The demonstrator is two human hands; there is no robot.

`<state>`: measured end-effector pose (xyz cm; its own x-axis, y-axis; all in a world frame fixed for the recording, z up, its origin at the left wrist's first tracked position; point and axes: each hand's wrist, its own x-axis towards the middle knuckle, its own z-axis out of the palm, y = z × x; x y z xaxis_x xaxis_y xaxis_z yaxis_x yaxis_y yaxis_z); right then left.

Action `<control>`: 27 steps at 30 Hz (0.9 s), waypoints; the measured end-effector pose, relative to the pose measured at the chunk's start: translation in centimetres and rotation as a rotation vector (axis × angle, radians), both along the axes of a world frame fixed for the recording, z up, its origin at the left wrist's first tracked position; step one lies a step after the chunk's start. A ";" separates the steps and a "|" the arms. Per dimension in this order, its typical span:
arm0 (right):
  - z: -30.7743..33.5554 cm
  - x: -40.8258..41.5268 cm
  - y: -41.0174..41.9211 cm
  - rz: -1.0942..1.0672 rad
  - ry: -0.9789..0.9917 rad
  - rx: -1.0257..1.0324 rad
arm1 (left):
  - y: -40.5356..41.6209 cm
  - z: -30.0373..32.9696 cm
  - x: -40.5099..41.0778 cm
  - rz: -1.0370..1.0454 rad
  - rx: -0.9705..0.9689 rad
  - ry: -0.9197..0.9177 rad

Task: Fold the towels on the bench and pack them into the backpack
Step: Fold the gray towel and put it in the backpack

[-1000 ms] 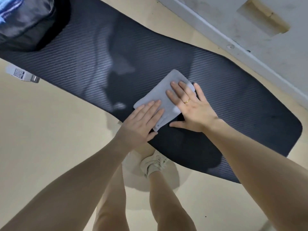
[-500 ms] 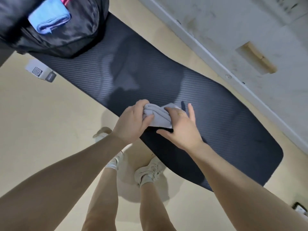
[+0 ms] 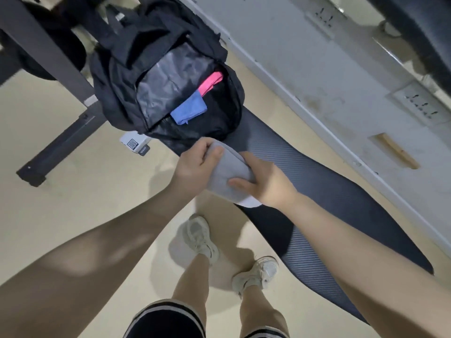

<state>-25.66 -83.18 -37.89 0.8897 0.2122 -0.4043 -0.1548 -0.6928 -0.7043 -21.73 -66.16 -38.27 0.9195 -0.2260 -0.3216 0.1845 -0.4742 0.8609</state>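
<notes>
Both hands hold a folded grey towel just above the near edge of the dark ribbed bench. My left hand grips its upper left end, thumb on top. My right hand wraps the lower right end, thumb across the cloth. A black backpack lies open on the bench's far end, just beyond the towel. Inside it sit a folded blue towel and a pink towel.
A dark metal frame leg runs across the beige floor at left. A small white box with a QR label lies on the floor beside the backpack. A grey wall base borders the bench on the right. My feet stand below the bench edge.
Flat hands pressing the towel on the bench gave way to both hands gripping it and lifting it. The towel has moved toward the backpack, which now fills the upper view.
</notes>
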 end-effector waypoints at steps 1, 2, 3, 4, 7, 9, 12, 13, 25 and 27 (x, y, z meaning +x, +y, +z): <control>0.0 1.0 0.8 -0.011 0.002 0.016 | 1.0 0.2 1.1 -0.010 0.018 -0.009; -0.1 2.0 1.6 -0.026 -0.004 0.005 | 1.9 0.4 2.2 -0.024 0.034 -0.030; -0.2 2.7 2.1 -0.054 -0.007 -0.016 | 2.7 0.4 3.2 -0.038 0.047 -0.062; -0.4 3.6 2.7 -0.111 0.003 -0.036 | 3.6 0.2 4.3 -0.054 0.059 -0.097; -0.9 5.6 3.7 -0.467 0.041 0.035 | 5.9 -0.6 7.1 -0.069 0.127 -0.131; -1.7 7.0 4.5 -0.739 0.069 0.149 | 6.8 -1.7 9.5 -0.107 0.221 -0.136; -3.5 9.5 6.2 -1.013 0.189 0.379 | 6.3 -4.1 13.3 -0.257 0.528 -0.269; -4.1 10.3 6.8 -1.048 0.232 0.442 | 6.0 -5.1 14.5 -0.336 0.691 -0.427; -13.7 19.7 9.9 -1.131 0.295 0.416 | 5.5 -13.3 24.4 -0.699 1.204 -0.373; -14.5 20.6 9.5 -1.135 0.276 0.338 | 5.6 -13.8 24.6 -0.683 1.160 -0.319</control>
<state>-5.04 -73.71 -52.44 0.5309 -0.5002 -0.6840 -0.7270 0.1459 -0.6710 2.84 -60.54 -52.06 0.8048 -0.4072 -0.4319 -0.5003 -0.8569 -0.1243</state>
